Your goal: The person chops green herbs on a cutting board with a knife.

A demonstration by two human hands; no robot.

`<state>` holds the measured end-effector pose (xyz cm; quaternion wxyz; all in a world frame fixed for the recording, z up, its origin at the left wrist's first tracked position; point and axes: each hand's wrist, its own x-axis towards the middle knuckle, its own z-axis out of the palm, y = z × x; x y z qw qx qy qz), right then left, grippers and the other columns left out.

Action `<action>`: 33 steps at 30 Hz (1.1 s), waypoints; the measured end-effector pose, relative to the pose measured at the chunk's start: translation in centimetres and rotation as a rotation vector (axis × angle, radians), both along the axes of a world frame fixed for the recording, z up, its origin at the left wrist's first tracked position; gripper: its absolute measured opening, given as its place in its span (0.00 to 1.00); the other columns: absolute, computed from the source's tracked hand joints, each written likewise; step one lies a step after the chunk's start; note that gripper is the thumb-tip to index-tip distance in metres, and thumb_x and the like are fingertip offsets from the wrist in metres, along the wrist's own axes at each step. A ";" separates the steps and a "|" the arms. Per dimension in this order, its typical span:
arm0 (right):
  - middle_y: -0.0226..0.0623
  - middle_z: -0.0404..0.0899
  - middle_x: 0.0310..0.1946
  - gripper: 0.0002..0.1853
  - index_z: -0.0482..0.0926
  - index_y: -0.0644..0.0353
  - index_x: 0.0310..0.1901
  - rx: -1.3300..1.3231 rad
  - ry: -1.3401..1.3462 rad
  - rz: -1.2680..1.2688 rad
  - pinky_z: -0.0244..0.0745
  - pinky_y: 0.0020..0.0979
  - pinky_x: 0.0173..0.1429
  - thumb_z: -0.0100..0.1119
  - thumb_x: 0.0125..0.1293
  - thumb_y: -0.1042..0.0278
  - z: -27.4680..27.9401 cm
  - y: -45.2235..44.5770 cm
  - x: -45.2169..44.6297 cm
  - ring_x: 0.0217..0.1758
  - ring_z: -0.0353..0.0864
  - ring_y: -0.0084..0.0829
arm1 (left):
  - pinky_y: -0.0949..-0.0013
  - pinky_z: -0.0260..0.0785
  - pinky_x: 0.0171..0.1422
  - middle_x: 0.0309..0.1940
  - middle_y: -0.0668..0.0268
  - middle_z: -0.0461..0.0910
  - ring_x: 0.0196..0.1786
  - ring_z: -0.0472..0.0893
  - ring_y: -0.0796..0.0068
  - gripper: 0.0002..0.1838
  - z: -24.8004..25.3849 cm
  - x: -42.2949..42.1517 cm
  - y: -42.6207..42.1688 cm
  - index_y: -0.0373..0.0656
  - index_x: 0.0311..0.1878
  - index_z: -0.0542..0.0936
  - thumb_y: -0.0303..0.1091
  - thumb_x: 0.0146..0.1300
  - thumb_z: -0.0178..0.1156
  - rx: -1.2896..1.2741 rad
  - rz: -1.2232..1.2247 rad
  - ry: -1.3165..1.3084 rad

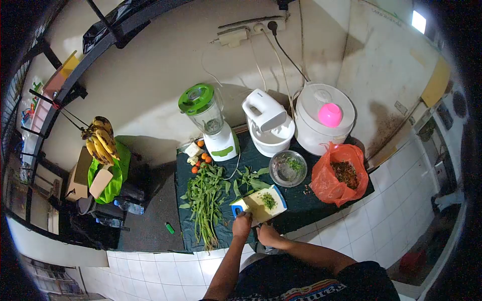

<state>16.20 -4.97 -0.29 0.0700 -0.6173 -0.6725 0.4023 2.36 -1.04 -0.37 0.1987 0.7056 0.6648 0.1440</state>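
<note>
My left hand (242, 224) is closed at the near left corner of a cutting board (275, 207) with blue ends, by its handle. My right hand (268, 236) is closed just to the right, below the board's near edge; what it holds is too small to make out. Chopped green pieces (268, 201) lie on the board. Beyond the board stands a clear bowl (287, 168) with some chopped greens inside. Left of the board, a bunch of leafy green stems (205, 200) is spread on the dark green cloth (306, 200).
Behind are a green-lidded blender (206, 118), a white stand mixer (268, 125) and a white round appliance (324, 118) with a pink bowl (330, 115). An orange bag (341, 175) stands at right. Bananas (101, 140) hang at left. Small tomatoes (205, 156) lie near the blender.
</note>
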 end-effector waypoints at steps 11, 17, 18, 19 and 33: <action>0.64 0.79 0.31 0.18 0.74 0.75 0.40 0.035 0.061 -0.009 0.76 0.54 0.43 0.48 0.67 0.62 -2.2 1.6 -0.9 0.37 0.82 0.60 | 0.49 0.74 0.39 0.34 0.51 0.79 0.36 0.81 0.45 0.07 -1.7 -0.6 0.4 0.41 0.35 0.79 0.33 0.59 0.57 -0.029 -0.008 -0.060; 0.63 0.79 0.30 0.20 0.74 0.76 0.40 0.017 0.051 -0.069 0.76 0.53 0.43 0.49 0.68 0.60 0.8 -0.6 0.8 0.38 0.82 0.59 | 0.48 0.74 0.39 0.34 0.51 0.80 0.35 0.81 0.45 0.07 -2.0 -0.3 0.2 0.41 0.34 0.80 0.34 0.57 0.58 0.029 0.030 -0.057; 0.64 0.79 0.30 0.20 0.73 0.77 0.40 -0.003 0.070 -0.029 0.76 0.53 0.43 0.49 0.68 0.60 0.3 -0.2 0.8 0.38 0.82 0.59 | 0.48 0.74 0.39 0.33 0.50 0.80 0.35 0.81 0.45 0.07 -2.2 -0.4 0.3 0.40 0.33 0.80 0.34 0.57 0.58 0.047 0.019 -0.085; 0.64 0.79 0.30 0.20 0.73 0.77 0.40 -0.022 0.088 0.014 0.76 0.53 0.43 0.48 0.68 0.61 -0.2 0.2 0.7 0.38 0.82 0.59 | 0.48 0.74 0.38 0.33 0.49 0.80 0.35 0.81 0.45 0.08 -2.0 -0.4 0.5 0.40 0.33 0.81 0.34 0.57 0.58 0.065 0.009 -0.112; 0.66 0.79 0.33 0.19 0.73 0.76 0.42 -0.074 0.057 -0.127 0.76 0.54 0.46 0.49 0.66 0.61 -1.2 -0.5 0.3 0.40 0.81 0.60 | 0.51 0.75 0.40 0.34 0.46 0.80 0.35 0.82 0.46 0.08 -2.3 0.0 0.4 0.38 0.34 0.82 0.32 0.55 0.59 -0.029 0.124 -0.117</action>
